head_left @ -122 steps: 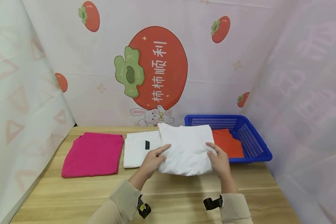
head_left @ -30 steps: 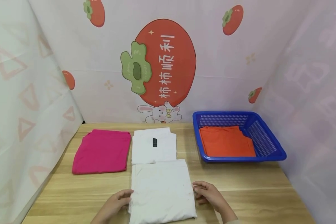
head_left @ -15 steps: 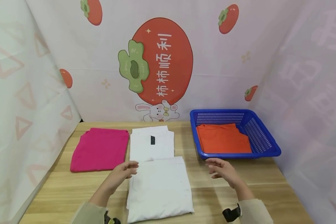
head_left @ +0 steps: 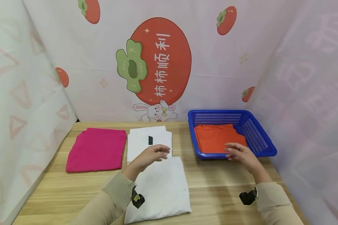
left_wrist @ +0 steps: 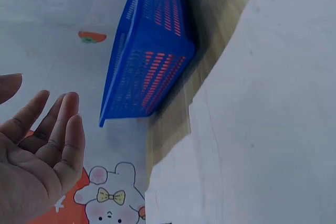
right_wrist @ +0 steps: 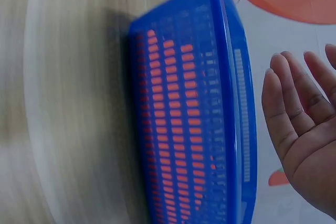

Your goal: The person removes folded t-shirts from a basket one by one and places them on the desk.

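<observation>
My left hand (head_left: 150, 156) hovers over the folded white garments, fingers relaxed and holding nothing. Below it lies a folded white garment (head_left: 163, 190) near the front, its back edge overlapping another folded white garment with a black label (head_left: 150, 140). My right hand (head_left: 242, 154) is raised at the front rim of a blue plastic basket (head_left: 259, 137), also holding nothing. Inside the basket lies a folded orange garment (head_left: 214, 137). The right wrist view shows the right palm (right_wrist: 315, 145) beside the basket's rim, and the left wrist view shows the left fingers (left_wrist: 65, 129) loosely spread.
A folded magenta garment (head_left: 97, 150) lies at the left of the wooden table (head_left: 214, 193). Printed cloth walls (head_left: 208, 62) stand close behind the table and on both sides. The basket sits at the back right, near the right wall.
The white garment, held up by both hands earlier, now lies on the table at the front. Both hands have let go, risen and moved forward and right, the right one to the basket.
</observation>
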`<action>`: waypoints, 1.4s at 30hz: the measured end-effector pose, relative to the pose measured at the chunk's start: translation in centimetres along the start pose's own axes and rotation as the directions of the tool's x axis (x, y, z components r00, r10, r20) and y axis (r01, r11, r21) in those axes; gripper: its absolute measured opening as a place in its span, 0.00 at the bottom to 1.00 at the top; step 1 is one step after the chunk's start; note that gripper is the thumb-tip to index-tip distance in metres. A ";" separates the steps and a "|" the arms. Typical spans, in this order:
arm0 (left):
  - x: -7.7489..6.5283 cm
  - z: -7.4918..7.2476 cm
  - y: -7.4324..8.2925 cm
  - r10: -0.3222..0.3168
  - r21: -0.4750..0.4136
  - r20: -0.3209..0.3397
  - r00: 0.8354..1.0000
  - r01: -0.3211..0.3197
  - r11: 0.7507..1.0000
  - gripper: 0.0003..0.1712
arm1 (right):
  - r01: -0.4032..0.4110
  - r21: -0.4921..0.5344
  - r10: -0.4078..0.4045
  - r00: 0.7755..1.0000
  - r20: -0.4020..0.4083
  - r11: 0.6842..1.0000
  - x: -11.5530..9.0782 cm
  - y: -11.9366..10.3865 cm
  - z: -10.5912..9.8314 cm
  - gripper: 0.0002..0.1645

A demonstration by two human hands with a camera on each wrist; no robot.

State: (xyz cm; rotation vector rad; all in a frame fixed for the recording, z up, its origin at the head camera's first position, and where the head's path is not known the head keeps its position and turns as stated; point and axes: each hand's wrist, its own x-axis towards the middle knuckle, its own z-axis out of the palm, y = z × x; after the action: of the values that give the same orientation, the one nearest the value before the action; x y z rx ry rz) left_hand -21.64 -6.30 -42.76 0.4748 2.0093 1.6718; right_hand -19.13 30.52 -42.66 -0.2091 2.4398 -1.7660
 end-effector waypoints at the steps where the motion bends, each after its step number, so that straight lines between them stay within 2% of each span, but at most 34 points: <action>1: 0.7 0.3 0.2 0.001 -0.009 0.010 1.000 -0.001 1.000 0.20 | 0.007 -0.007 -0.007 1.000 -0.009 1.000 0.2 0.1 -0.5 0.22; 5: 3.6 1.7 0.6 -0.009 -0.088 0.025 1.000 0.011 0.996 0.19 | -0.029 -0.017 0.028 0.998 -0.061 0.999 1.4 0.4 -2.5 0.19; 11: 8.3 4.7 1.5 -0.061 -0.249 -0.036 0.997 0.051 0.967 0.17 | -0.140 -0.096 0.128 0.984 -0.120 0.985 3.6 1.3 -4.6 0.31; 14: 10.2 6.7 2.1 -0.074 -0.298 -0.039 0.996 0.060 0.953 0.16 | -0.174 -0.161 0.146 0.974 -0.173 0.971 4.6 2.2 -5.4 0.32; 18: 12.4 9.4 2.8 -0.076 -0.279 -0.013 0.997 0.070 0.958 0.16 | -0.217 -0.191 0.170 0.957 -0.234 0.957 5.4 3.3 -6.1 0.31; 20: 13.2 10.5 2.9 -0.090 -0.241 -0.014 0.996 0.084 0.967 0.16 | -0.244 -0.195 0.199 0.954 -0.225 0.950 5.6 3.6 -6.2 0.32; 23: 14.3 11.6 2.8 -0.137 -0.179 -0.057 0.989 0.125 0.976 0.16 | -0.314 -0.256 0.262 0.941 -0.215 0.914 5.8 4.4 -6.4 0.31; 27: 15.5 12.8 2.4 -0.211 -0.125 -0.144 0.967 0.194 0.973 0.15 | -0.352 -0.394 0.286 0.933 -0.218 0.849 6.0 5.3 -6.6 0.18; 29: 16.1 13.4 2.3 -0.247 -0.105 -0.167 0.955 0.232 0.967 0.07 | -0.353 -0.461 0.273 0.934 -0.232 0.815 6.1 5.6 -6.7 0.12; 31: 16.5 14.0 2.4 -0.272 -0.100 -0.189 0.944 0.257 0.961 0.05 | -0.357 -0.495 0.271 0.933 -0.238 0.792 6.2 5.7 -6.9 0.12; 34: 17.0 14.6 2.6 -0.296 -0.107 -0.221 0.929 0.278 0.954 0.10 | -0.393 -0.526 0.316 0.920 -0.233 0.754 6.4 5.5 -7.0 0.11; 36: 17.2 14.9 2.6 -0.313 -0.128 -0.260 0.914 0.288 0.949 0.19 | -0.430 -0.511 0.373 0.902 -0.216 0.744 6.7 5.4 -7.1 0.16; 37: 17.3 15.0 2.6 -0.325 -0.143 -0.278 0.904 0.296 0.944 0.20 | -0.439 -0.511 0.393 0.897 -0.203 0.739 6.8 5.3 -7.2 0.20; 39: 17.6 15.3 2.6 -0.346 -0.161 -0.315 0.884 0.310 0.937 0.19 | -0.446 -0.513 0.421 0.890 -0.173 0.734 7.1 5.4 -7.3 0.26; 42: 18.2 15.7 2.5 -0.383 -0.146 -0.380 0.842 0.354 0.924 0.12 | -0.453 -0.495 0.455 0.882 -0.125 0.741 7.5 5.4 -7.5 0.33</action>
State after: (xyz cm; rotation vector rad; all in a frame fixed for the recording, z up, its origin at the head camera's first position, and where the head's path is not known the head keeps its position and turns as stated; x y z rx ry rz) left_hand -27.92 16.93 -45.00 -0.3024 2.1357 1.6773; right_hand -28.02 37.81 -45.57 0.3233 2.6073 -0.8925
